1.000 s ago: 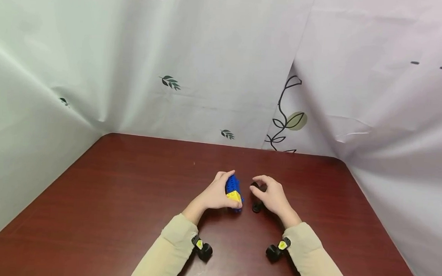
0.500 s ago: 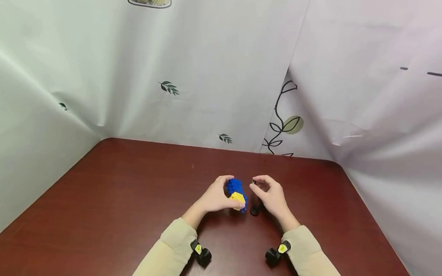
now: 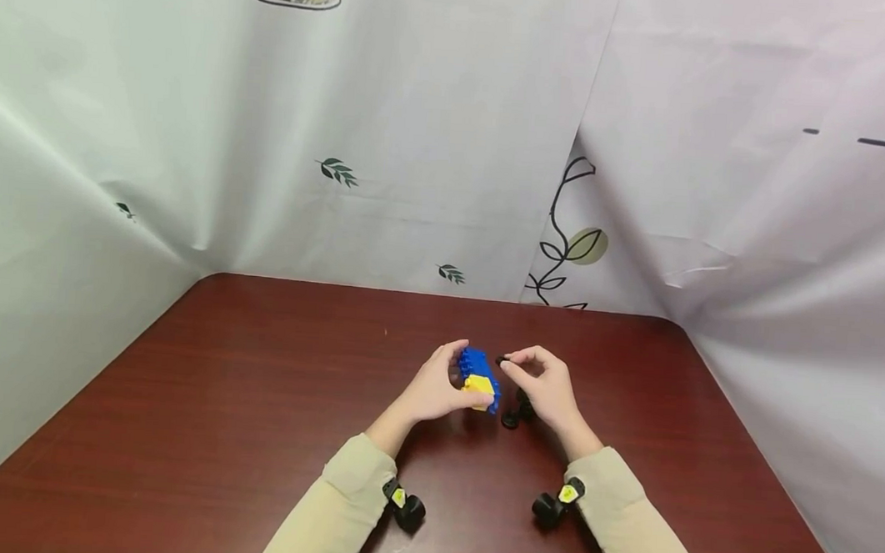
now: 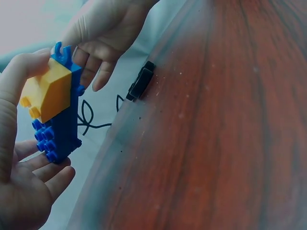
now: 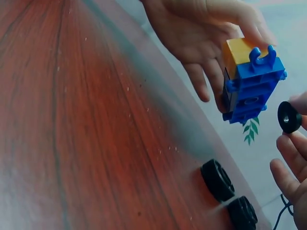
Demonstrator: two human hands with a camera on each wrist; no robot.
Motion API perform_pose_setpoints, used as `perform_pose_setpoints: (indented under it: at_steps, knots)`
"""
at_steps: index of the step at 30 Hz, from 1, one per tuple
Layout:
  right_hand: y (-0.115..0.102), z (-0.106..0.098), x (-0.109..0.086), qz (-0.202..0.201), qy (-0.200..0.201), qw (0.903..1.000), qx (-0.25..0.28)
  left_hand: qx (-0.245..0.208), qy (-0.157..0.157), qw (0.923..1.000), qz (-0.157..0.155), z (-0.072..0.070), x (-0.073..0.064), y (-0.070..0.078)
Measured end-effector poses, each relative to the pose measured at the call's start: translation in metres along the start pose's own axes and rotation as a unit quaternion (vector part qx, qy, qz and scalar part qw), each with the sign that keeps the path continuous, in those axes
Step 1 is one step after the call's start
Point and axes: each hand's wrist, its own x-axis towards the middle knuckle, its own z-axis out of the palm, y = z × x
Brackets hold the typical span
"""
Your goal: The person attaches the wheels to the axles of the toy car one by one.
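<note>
L hand [image 3: 431,391] grips the blue toy base [image 3: 477,363] w/ yellow brick [image 3: 479,384] on top, thumb on the brick, held above the dark red table [image 3: 256,400]. R hand [image 3: 551,392] pinches a small black wheel [image 5: 289,118], nr the base but apart. 2 more wheels [image 5: 217,180] on the table, nr R hand. Wrist cams [image 3: 411,514] have yellow labels [image 3: 399,497] w/ marks too small to read.

The counter [image 3: 254,434] is glossy, reddish-brown and dark-grained; near the counter's middle lie black wheels [image 5: 218,179], just beside each other.
</note>
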Motion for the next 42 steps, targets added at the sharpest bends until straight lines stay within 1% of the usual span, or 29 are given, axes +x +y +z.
perform_pose_setpoints:
  at_steps: [5,11,13,16,21,23,29,33,37,39,42]
  knots:
    - [-0.009,0.000,-0.001,0.016,-0.016,0.9997,0.012,-0.005,-0.007,0.9999,-0.013,0.000,0.000,0.001]
    - [-0.039,-0.003,-0.008,-0.007,-0.032,0.9994,0.007,-0.008,0.000,0.9999,-0.008,0.001,0.003,-0.003]
    - [-0.044,-0.004,-0.009,-0.008,-0.038,0.9992,0.004,-0.011,0.001,0.9999,-0.007,0.001,0.004,-0.005]
    - [-0.046,-0.005,-0.008,-0.005,-0.044,0.9990,0.004,-0.021,0.004,0.9998,-0.006,0.001,0.006,-0.007]
    - [-0.047,-0.007,-0.007,-0.011,-0.046,0.9988,0.006,-0.035,0.015,0.9993,-0.003,0.000,0.008,-0.007]
    - [-0.047,-0.007,-0.007,-0.015,-0.049,0.9987,0.007,-0.039,0.014,0.9991,-0.005,-0.001,0.007,-0.007]
    - [-0.051,-0.004,-0.010,-0.030,-0.083,0.9961,0.007,-0.052,0.013,0.9985,-0.012,-0.002,0.003,-0.009]
    - [-0.054,-0.004,-0.010,-0.041,-0.097,0.9944,0.012,-0.067,0.014,0.9976,-0.005,-0.003,0.003,-0.008]
    - [-0.056,-0.005,-0.010,-0.041,-0.112,0.9927,0.016,-0.087,0.014,0.9961,-0.002,-0.003,0.004,-0.008]
    - [-0.056,-0.006,-0.010,-0.042,-0.118,0.9919,0.016,-0.095,0.013,0.9954,-0.003,-0.006,0.000,0.001]
    - [-0.057,-0.005,-0.011,-0.042,-0.124,0.9913,0.014,-0.108,0.009,0.9941,-0.008,-0.005,0.000,0.002]
